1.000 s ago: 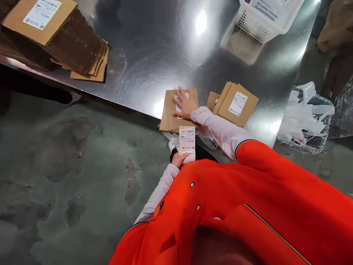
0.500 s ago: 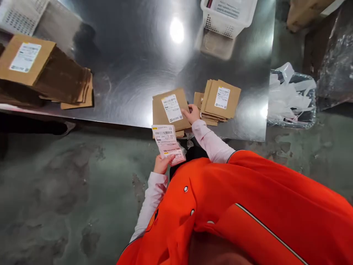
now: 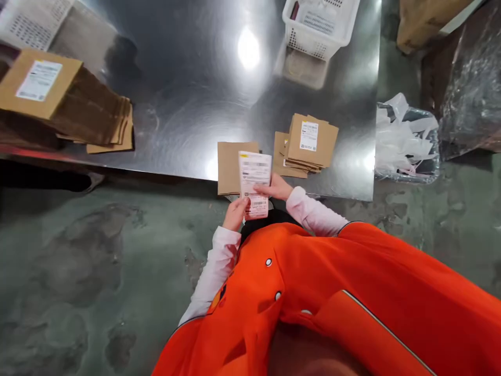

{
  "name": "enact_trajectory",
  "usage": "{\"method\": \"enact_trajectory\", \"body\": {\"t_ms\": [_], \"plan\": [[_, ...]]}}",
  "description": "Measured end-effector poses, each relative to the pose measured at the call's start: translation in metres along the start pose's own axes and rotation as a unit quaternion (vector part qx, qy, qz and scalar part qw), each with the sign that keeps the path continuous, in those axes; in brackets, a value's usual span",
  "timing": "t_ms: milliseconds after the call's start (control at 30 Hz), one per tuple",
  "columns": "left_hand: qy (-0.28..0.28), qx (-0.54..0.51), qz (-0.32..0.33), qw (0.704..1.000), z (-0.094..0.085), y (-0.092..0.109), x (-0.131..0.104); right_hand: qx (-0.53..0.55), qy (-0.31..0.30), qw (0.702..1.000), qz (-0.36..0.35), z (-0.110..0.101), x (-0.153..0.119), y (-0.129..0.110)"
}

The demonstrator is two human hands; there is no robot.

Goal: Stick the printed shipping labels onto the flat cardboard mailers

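In front of me my left hand (image 3: 236,213) is closed on the lower end of a strip of printed shipping labels (image 3: 254,169). The fingers of my right hand (image 3: 277,187) grip the strip's right side, over its middle. Under and behind the strip lies a brown cardboard mailer (image 3: 228,164) at the table's front edge, partly covered, with no label on the part that shows. To its right sits a small stack of cardboard mailers (image 3: 326,143), the top one bearing a white label (image 3: 309,137).
The metal table (image 3: 188,104) carries a white plastic basket (image 3: 313,39) at the back right. A tall stack of labelled mailers (image 3: 64,112) is at the left, near another white basket (image 3: 31,23). Beyond the right edge stands a bin of white scraps (image 3: 407,141).
My right hand has left the labelled mailer and now grips the label strip. The strip has moved up and right. A mailer without a visible label now shows where the labelled one lay.
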State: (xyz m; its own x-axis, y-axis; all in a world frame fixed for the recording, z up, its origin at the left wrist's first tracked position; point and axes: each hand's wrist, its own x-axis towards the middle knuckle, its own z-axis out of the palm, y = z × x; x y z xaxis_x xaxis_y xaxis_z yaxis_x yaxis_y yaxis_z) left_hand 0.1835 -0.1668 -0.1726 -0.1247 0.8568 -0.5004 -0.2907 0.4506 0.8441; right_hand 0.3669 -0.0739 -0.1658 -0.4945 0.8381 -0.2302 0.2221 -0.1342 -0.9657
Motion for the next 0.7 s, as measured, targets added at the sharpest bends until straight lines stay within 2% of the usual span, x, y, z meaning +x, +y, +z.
{"method": "enact_trajectory", "body": {"t_ms": [67, 133, 200, 300, 333, 467, 600, 633, 700], "plan": [[0.012, 0.016, 0.053, 0.998, -0.001, 0.008, 0.008, 0.060, 0.005, 0.998, 0.017, 0.044, -0.009, 0.002], [0.044, 0.004, 0.097, 0.994, -0.006, 0.014, 0.015, 0.055, -0.006, 0.997, 0.046, 0.062, -0.016, 0.005], [0.066, -0.012, 0.091, 0.994, -0.011, 0.017, 0.020, 0.015, 0.000, 0.998, 0.054, 0.059, -0.014, 0.003], [0.078, -0.022, 0.053, 0.995, -0.010, 0.012, 0.022, -0.057, 0.086, 0.994, 0.036, 0.041, -0.002, -0.009], [0.079, -0.026, 0.048, 0.995, -0.008, 0.009, 0.021, -0.076, 0.097, 0.992, 0.032, 0.035, 0.002, -0.014], [0.111, -0.023, 0.045, 0.993, 0.005, -0.006, 0.017, -0.105, 0.075, 0.991, 0.047, 0.029, 0.005, -0.026], [0.176, -0.020, 0.037, 0.983, 0.007, -0.015, 0.021, -0.132, 0.114, 0.984, 0.040, 0.034, 0.012, -0.021], [0.167, -0.028, 0.024, 0.985, 0.004, -0.016, 0.023, -0.141, 0.117, 0.983, 0.030, 0.034, 0.020, -0.017], [0.106, -0.045, -0.028, 0.993, -0.007, -0.018, 0.026, -0.162, 0.131, 0.978, 0.011, 0.033, 0.048, -0.010]]}}
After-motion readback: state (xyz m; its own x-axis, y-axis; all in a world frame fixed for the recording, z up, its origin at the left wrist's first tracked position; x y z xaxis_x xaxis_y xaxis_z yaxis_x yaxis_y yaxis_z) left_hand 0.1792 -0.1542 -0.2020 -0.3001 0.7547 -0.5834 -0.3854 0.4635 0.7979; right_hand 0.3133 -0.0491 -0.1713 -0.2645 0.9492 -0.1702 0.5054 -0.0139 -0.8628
